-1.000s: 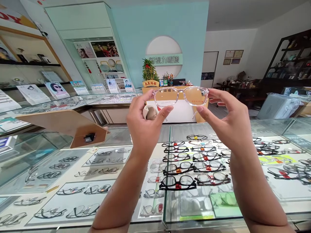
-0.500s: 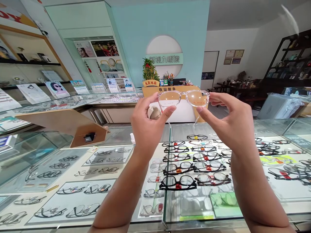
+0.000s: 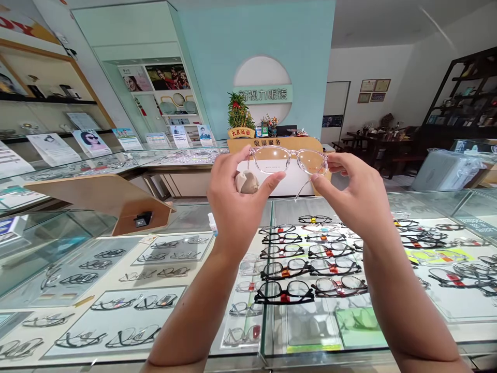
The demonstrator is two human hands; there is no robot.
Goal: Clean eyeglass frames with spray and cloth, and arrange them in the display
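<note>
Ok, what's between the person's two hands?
In the head view, clear-framed glasses span the gap, pinched at the rims by the left hand and right hand; behind them stands the cash counter.

The left hand (image 3: 238, 204) and right hand (image 3: 349, 199) hold up a pair of clear-framed eyeglasses (image 3: 287, 160), thumb and fingers pinching each outer end of the rims, with a temple arm hanging below. Under the forearms lies a glass display bench (image 3: 334, 357) with rows of eyeglasses (image 3: 310, 259), black-framed glasses (image 3: 284, 292) among them. Past the hands stands a wooden cashier counter (image 3: 275, 142); a beige rounded object (image 3: 246, 182) shows just beside the left thumb.
</note>
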